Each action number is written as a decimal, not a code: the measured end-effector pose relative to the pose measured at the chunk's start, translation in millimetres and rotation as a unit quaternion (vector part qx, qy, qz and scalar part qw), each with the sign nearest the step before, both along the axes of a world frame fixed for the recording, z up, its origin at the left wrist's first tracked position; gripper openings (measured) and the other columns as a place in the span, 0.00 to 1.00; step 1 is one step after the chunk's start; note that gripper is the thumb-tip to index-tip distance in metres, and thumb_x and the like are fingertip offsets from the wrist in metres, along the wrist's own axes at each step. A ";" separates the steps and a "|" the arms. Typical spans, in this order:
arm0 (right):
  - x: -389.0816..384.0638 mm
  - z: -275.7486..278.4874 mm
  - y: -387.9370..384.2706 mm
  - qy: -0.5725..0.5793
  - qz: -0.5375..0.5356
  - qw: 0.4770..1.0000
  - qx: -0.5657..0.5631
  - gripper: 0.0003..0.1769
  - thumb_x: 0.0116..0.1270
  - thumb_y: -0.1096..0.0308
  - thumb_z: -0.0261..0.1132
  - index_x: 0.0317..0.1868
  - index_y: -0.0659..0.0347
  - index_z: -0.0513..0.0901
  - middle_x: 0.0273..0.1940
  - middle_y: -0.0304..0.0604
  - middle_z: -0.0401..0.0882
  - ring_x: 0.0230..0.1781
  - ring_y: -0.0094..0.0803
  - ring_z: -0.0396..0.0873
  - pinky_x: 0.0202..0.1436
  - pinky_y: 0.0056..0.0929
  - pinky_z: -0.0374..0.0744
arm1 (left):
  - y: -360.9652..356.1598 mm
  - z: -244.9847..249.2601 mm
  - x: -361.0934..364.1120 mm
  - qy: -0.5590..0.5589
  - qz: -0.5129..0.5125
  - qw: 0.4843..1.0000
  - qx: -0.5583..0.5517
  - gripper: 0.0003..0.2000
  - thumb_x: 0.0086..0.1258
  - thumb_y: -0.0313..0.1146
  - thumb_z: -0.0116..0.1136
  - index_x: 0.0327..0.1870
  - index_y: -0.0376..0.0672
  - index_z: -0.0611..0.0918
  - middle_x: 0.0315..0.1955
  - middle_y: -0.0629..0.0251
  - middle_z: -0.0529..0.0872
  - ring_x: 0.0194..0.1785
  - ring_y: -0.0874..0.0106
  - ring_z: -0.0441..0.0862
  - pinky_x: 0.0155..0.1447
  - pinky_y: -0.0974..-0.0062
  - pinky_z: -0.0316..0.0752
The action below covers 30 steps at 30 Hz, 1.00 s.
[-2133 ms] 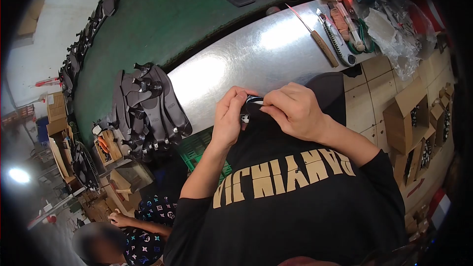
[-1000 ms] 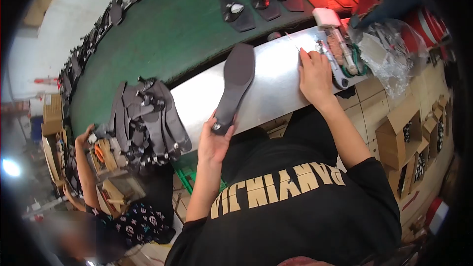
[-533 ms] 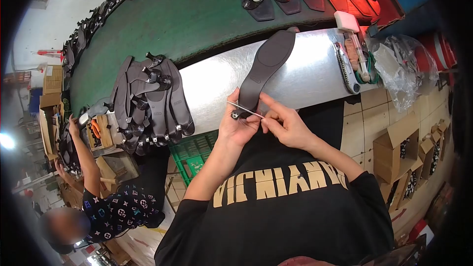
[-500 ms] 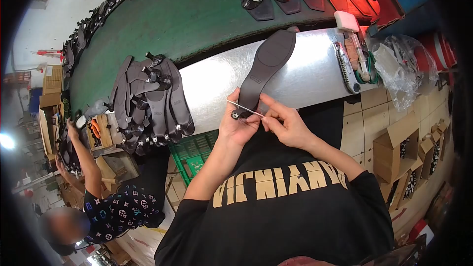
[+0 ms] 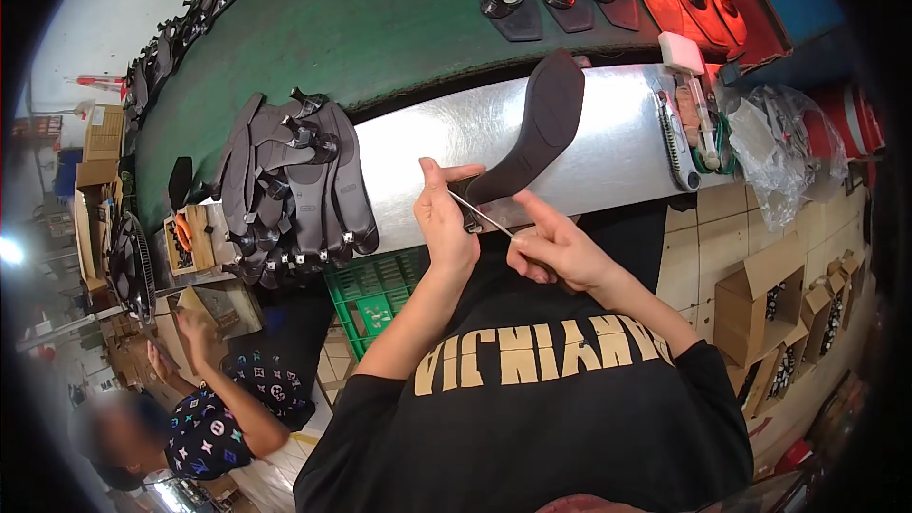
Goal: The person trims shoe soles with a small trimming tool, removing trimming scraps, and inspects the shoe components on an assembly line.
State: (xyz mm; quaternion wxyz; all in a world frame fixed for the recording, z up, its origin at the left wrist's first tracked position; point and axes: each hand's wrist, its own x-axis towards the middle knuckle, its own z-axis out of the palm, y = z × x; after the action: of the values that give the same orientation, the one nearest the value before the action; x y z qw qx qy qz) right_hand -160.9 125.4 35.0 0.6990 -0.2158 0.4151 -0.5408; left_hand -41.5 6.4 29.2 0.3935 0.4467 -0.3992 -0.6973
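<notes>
1. Shoe sole [image 5: 556, 114] sits in the left hand [image 5: 447, 234], held at its narrow end. Its wide end sticks out over the metal bench [image 5: 404, 147], maybe to leave the narrow end near both hands. I cannot tell if it touches the bench.
2. The left hand looks loosely bent round that end, with the thumb up, perhaps so the sole does not tip.
3. The right hand [image 5: 562, 255] is nearly closed, pinching one thin metal rod [image 5: 490, 219]. One finger pokes out by the sole, maybe to steady it.
4. The rod slants over the narrow end toward the left hand.
5. Six soles [image 5: 518, 26] lie in a row on the green table [image 5: 380, 24]: three look dark, three glow red.
6. More are in a pile [image 5: 306, 201], too jumbled to count.
7. One knife [image 5: 679, 147] and one white block [image 5: 681, 52] are on the right, probably for easy reach.
</notes>
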 end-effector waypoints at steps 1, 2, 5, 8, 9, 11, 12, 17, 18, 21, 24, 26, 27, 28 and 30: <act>4.3 -4.3 -0.2 -0.010 -0.011 1.000 0.004 0.31 0.74 0.69 0.54 0.74 0.57 0.54 0.26 0.37 0.75 0.17 0.16 0.67 0.18 0.14 0.63 | 0.9 -0.5 0.4 -0.001 0.007 1.000 -0.030 0.32 0.78 0.56 0.39 0.28 0.35 0.82 0.21 0.64 0.83 0.20 0.81 0.74 0.25 0.83 0.68; 7.6 -6.2 -0.4 -0.019 -0.022 1.000 0.008 0.32 0.73 0.69 0.54 0.74 0.56 0.54 0.26 0.37 0.75 0.17 0.16 0.67 0.18 0.14 0.62 | 1.5 -1.0 0.3 -0.002 0.013 0.998 -0.061 0.32 0.78 0.56 0.38 0.27 0.35 0.82 0.21 0.64 0.83 0.20 0.81 0.75 0.25 0.83 0.69; 3.8 -0.2 -2.3 -0.113 -0.053 0.992 0.030 0.27 0.73 0.67 0.55 0.71 0.59 0.62 0.25 0.38 0.73 0.16 0.16 0.65 0.18 0.14 0.62 | 1.1 -5.9 1.1 0.032 0.020 0.995 -0.096 0.33 0.79 0.56 0.36 0.25 0.35 0.81 0.20 0.63 0.83 0.22 0.80 0.77 0.27 0.83 0.70; -15.9 -10.1 -3.9 -0.226 -0.082 0.971 0.005 0.20 0.72 0.68 0.55 0.63 0.61 0.70 0.25 0.39 0.73 0.16 0.17 0.65 0.16 0.15 0.63 | -1.0 -0.8 5.9 0.013 0.009 0.995 -0.102 0.35 0.78 0.58 0.34 0.23 0.36 0.81 0.19 0.64 0.82 0.21 0.80 0.76 0.27 0.83 0.69; -17.4 -2.3 -1.9 -0.121 -0.070 0.990 0.006 0.18 0.72 0.69 0.54 0.60 0.62 0.72 0.25 0.38 0.74 0.16 0.16 0.66 0.17 0.16 0.64 | -3.6 0.7 7.5 0.019 0.010 0.995 -0.098 0.35 0.78 0.59 0.32 0.23 0.36 0.80 0.18 0.64 0.81 0.20 0.80 0.75 0.26 0.83 0.69; -13.3 10.5 2.8 0.096 -0.034 0.995 -0.016 0.14 0.72 0.71 0.54 0.54 0.64 0.76 0.26 0.37 0.76 0.18 0.16 0.70 0.20 0.18 0.67 | -6.9 2.6 9.9 0.031 0.013 0.996 -0.087 0.36 0.78 0.60 0.30 0.23 0.36 0.80 0.17 0.65 0.80 0.18 0.79 0.73 0.25 0.82 0.68; -7.6 13.1 2.9 0.204 -0.010 0.978 -0.039 0.12 0.71 0.72 0.54 0.51 0.66 0.78 0.26 0.37 0.78 0.20 0.16 0.72 0.22 0.19 0.69 | -6.4 6.2 8.4 0.030 0.024 0.996 -0.078 0.37 0.78 0.61 0.29 0.22 0.36 0.79 0.16 0.66 0.79 0.18 0.79 0.72 0.24 0.82 0.67; 10.6 0.9 -6.4 0.530 -0.127 0.805 -0.235 0.10 0.59 0.82 0.62 0.41 0.67 0.80 0.31 0.47 0.82 0.28 0.42 0.82 0.31 0.32 0.78 | -4.4 27.3 2.8 0.010 0.026 1.000 -0.010 0.37 0.75 0.65 0.29 0.21 0.40 0.76 0.14 0.67 0.76 0.16 0.78 0.70 0.22 0.82 0.64; 13.7 5.4 -5.5 0.523 -0.122 0.807 -0.247 0.09 0.58 0.82 0.62 0.41 0.66 0.80 0.31 0.47 0.82 0.28 0.42 0.82 0.31 0.33 0.78 | -6.9 24.7 6.7 0.050 -0.006 0.999 0.011 0.35 0.74 0.66 0.31 0.22 0.41 0.75 0.16 0.68 0.75 0.18 0.78 0.70 0.22 0.82 0.64; 13.3 16.3 -2.6 0.534 -0.072 0.782 -0.315 0.09 0.56 0.81 0.63 0.39 0.65 0.80 0.30 0.46 0.81 0.28 0.41 0.82 0.31 0.33 0.79 | -14.7 14.3 12.3 0.179 -0.079 0.975 0.108 0.31 0.71 0.67 0.39 0.26 0.44 0.75 0.22 0.70 0.75 0.24 0.78 0.72 0.25 0.82 0.65; 13.6 18.9 -4.6 0.543 -0.106 0.779 -0.296 0.09 0.57 0.80 0.64 0.40 0.64 0.80 0.31 0.47 0.82 0.30 0.43 0.83 0.32 0.33 0.80 | -20.0 20.0 -2.0 0.215 -0.039 0.924 0.313 0.27 0.68 0.66 0.47 0.27 0.47 0.76 0.24 0.68 0.77 0.32 0.73 0.75 0.32 0.76 0.69; 4.6 18.3 -8.1 0.573 -0.154 0.774 -0.221 0.09 0.59 0.80 0.63 0.41 0.64 0.79 0.33 0.49 0.82 0.31 0.44 0.83 0.33 0.35 0.80 | -10.8 6.0 -0.9 0.240 -0.073 0.921 0.297 0.24 0.68 0.63 0.52 0.26 0.49 0.75 0.24 0.68 0.77 0.33 0.71 0.75 0.37 0.73 0.70; 3.1 22.9 -8.1 0.557 -0.144 0.795 -0.191 0.08 0.61 0.79 0.62 0.42 0.65 0.78 0.33 0.50 0.82 0.30 0.45 0.82 0.32 0.36 0.79 | -9.3 1.7 0.8 0.241 -0.080 0.919 0.300 0.25 0.70 0.63 0.47 0.24 0.49 0.73 0.21 0.70 0.75 0.30 0.70 0.75 0.47 0.66 0.75; 5.1 20.4 -8.1 0.565 -0.142 0.789 -0.195 0.07 0.61 0.79 0.62 0.41 0.65 0.78 0.32 0.50 0.81 0.30 0.46 0.82 0.32 0.36 0.79 | -9.9 -4.4 1.6 0.282 -0.077 0.904 0.311 0.25 0.71 0.61 0.47 0.23 0.50 0.72 0.20 0.71 0.74 0.29 0.71 0.74 0.45 0.66 0.75; 11.7 11.5 -6.5 0.583 -0.139 0.775 -0.201 0.06 0.61 0.79 0.61 0.40 0.64 0.78 0.31 0.49 0.80 0.29 0.46 0.81 0.31 0.37 0.78 | -10.7 -12.1 -0.4 0.364 -0.072 0.867 0.333 0.23 0.73 0.58 0.47 0.22 0.50 0.70 0.19 0.72 0.71 0.28 0.71 0.74 0.42 0.67 0.74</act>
State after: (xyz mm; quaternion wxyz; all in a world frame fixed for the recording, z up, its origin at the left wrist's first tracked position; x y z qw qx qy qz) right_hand -149.2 118.9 46.4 0.1810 -0.5652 0.6505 -0.4741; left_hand -41.9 -4.3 17.1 0.2875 0.2361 -0.0030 -0.9282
